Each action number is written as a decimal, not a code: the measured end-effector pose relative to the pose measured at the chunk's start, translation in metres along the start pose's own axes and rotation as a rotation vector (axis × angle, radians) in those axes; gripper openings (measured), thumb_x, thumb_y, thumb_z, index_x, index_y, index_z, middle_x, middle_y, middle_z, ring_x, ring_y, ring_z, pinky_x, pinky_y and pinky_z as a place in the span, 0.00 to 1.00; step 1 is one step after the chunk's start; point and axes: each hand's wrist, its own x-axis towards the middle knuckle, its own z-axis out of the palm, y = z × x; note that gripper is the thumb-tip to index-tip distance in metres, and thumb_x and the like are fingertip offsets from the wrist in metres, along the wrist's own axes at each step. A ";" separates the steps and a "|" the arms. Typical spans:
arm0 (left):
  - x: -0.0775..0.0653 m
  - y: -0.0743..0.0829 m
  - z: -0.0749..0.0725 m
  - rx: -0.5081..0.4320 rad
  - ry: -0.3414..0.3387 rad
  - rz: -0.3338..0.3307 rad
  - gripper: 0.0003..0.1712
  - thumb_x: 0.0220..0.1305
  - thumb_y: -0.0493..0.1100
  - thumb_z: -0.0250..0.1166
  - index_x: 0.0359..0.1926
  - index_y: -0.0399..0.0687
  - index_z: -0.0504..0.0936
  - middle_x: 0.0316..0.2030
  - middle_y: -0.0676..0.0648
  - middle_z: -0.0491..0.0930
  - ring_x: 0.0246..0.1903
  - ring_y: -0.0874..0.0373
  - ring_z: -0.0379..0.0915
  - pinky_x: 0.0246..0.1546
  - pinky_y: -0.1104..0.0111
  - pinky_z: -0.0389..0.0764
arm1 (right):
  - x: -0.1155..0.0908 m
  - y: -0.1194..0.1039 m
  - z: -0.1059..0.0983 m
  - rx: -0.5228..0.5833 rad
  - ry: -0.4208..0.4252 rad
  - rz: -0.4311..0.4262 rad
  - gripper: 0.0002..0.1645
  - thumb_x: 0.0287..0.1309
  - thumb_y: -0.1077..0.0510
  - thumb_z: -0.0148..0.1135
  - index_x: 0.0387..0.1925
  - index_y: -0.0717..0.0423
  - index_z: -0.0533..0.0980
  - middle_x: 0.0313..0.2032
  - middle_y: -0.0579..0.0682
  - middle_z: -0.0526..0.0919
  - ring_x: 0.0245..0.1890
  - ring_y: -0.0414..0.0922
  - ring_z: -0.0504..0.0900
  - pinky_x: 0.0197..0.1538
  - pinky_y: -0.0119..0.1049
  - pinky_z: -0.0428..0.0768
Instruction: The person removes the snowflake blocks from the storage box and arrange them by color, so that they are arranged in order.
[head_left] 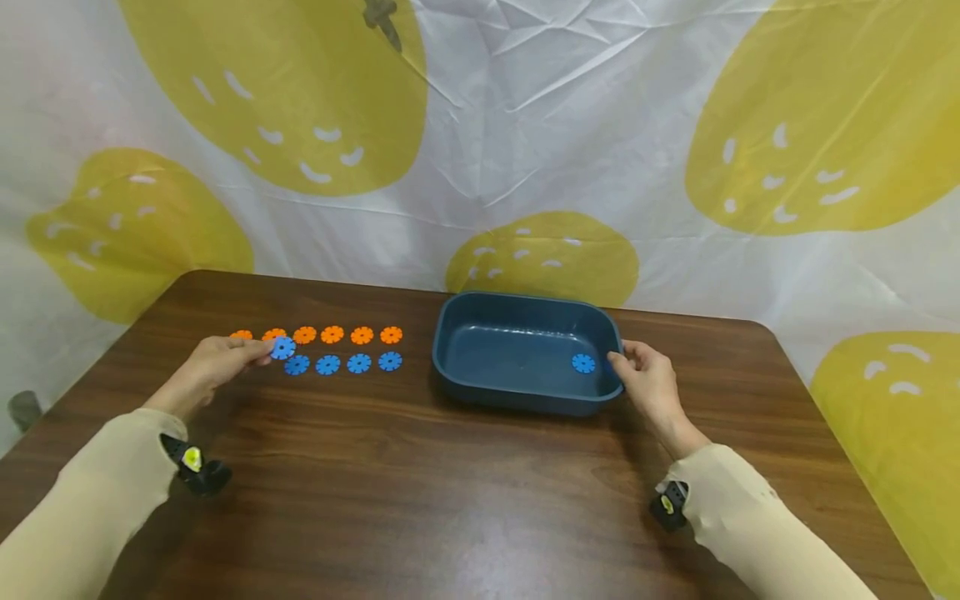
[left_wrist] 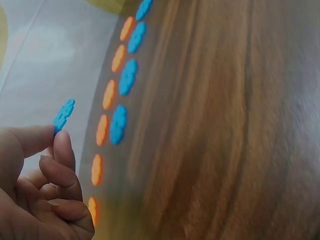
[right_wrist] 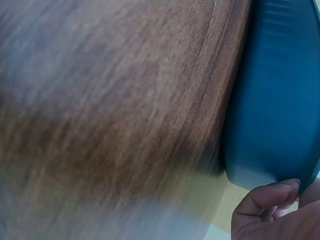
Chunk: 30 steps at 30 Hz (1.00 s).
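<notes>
My left hand (head_left: 225, 360) pinches a blue snowflake disc (head_left: 282, 347) between thumb and forefinger. In the left wrist view that disc (left_wrist: 64, 115) stands on edge above the fingertips. Just right of this hand lies a row of blue snowflake discs (head_left: 327, 365), flat on the table. Behind it runs a row of orange snowflake discs (head_left: 332, 334), its left end partly covered by the hand and the held disc. My right hand (head_left: 651, 379) grips the right rim of a dark blue plastic basin (head_left: 517, 400). One blue disc (head_left: 583, 363) lies inside, toward the right.
The brown wooden table (head_left: 420, 500) has rounded back corners. Right behind it hangs a white cloth (head_left: 540, 133) with large yellow fruit prints. A black wrist camera (head_left: 197, 467) is strapped over the left sleeve, another camera (head_left: 669, 505) over the right.
</notes>
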 end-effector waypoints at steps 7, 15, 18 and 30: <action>0.002 -0.012 -0.005 0.014 0.006 -0.031 0.24 0.65 0.61 0.54 0.35 0.48 0.86 0.33 0.55 0.76 0.39 0.55 0.66 0.42 0.60 0.66 | -0.001 0.002 0.000 -0.012 -0.006 0.016 0.21 0.65 0.59 0.53 0.53 0.70 0.72 0.21 0.52 0.75 0.15 0.34 0.69 0.19 0.27 0.69; 0.003 -0.017 -0.008 -0.013 0.016 -0.086 0.19 0.65 0.57 0.56 0.28 0.52 0.85 0.20 0.57 0.70 0.26 0.60 0.62 0.28 0.66 0.62 | -0.001 0.001 0.000 0.007 -0.013 0.022 0.21 0.65 0.59 0.53 0.54 0.70 0.71 0.22 0.52 0.77 0.16 0.32 0.70 0.21 0.28 0.72; 0.004 -0.019 -0.008 -0.019 0.025 -0.103 0.18 0.65 0.55 0.56 0.25 0.55 0.85 0.16 0.58 0.68 0.22 0.61 0.60 0.25 0.67 0.60 | -0.001 0.000 0.000 0.010 -0.013 0.024 0.21 0.65 0.59 0.53 0.54 0.70 0.71 0.22 0.51 0.77 0.16 0.32 0.70 0.21 0.29 0.73; 0.008 -0.025 -0.003 0.096 0.100 -0.045 0.29 0.65 0.55 0.57 0.42 0.28 0.82 0.55 0.29 0.69 0.45 0.45 0.60 0.42 0.61 0.61 | 0.000 -0.001 0.001 0.012 -0.001 0.025 0.21 0.65 0.59 0.53 0.54 0.70 0.71 0.20 0.50 0.76 0.14 0.33 0.68 0.19 0.28 0.70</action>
